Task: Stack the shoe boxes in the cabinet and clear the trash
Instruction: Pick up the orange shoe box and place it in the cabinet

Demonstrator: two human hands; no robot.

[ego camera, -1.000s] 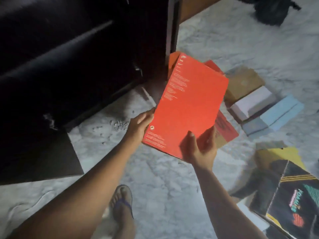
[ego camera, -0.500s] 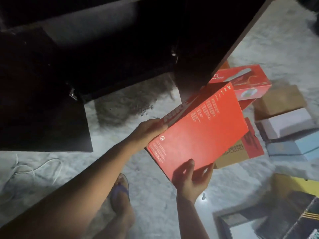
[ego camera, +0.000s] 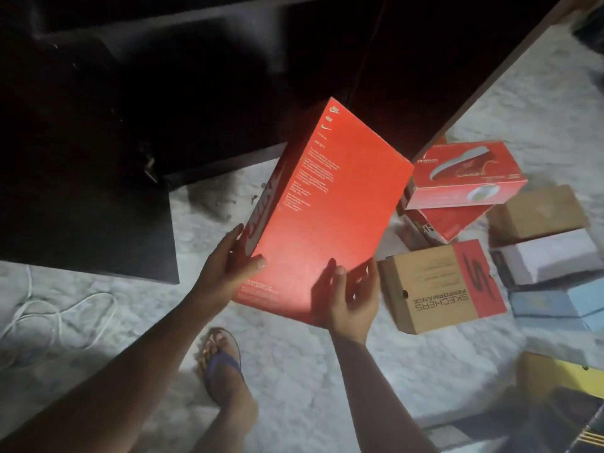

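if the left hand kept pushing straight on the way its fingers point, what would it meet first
Probably the open dark cabinet: the left hand, gripping the orange shoe box, points up-frame over bare floor toward its opening. Depth is unclear in the dark.

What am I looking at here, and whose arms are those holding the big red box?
There is no machine here. A person wears a camera on the head, so you look down along their own arms. The left hand and the right hand each keep a grip on the near end of a large red shoe box, held tilted above the pale floor, its far end pointing at a dark open cabinet. To the right, more boxes wait on the floor: a red printed box, a brown box with a red stripe, and white and light blue ones beyond. A foot in a blue sandal shows below, and a white cord lies at left.
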